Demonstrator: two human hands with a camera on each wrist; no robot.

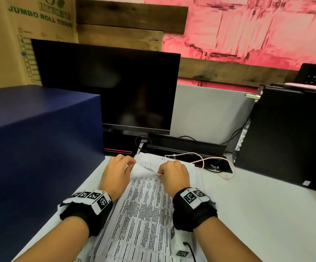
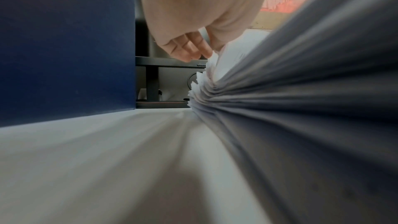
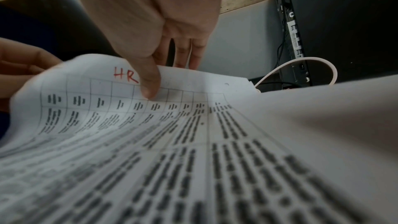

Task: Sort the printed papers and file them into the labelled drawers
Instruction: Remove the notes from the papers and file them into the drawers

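Note:
A stack of printed papers with dense tables lies on the white desk in front of me. Its top sheet is curled up at the far end. That top sheet carries a red handwritten "HR". My right hand pinches the sheet's far edge, thumb on the print and fingers behind. My left hand curls its fingers on the raised left corner. In the left wrist view my left hand has its fingertips at the fanned edges of the papers. No labelled drawers show.
A large dark blue box stands close on the left. A dark monitor rises behind the papers, and a black computer tower stands at right. A pink cable loops beyond the stack. A cardboard carton is at back left.

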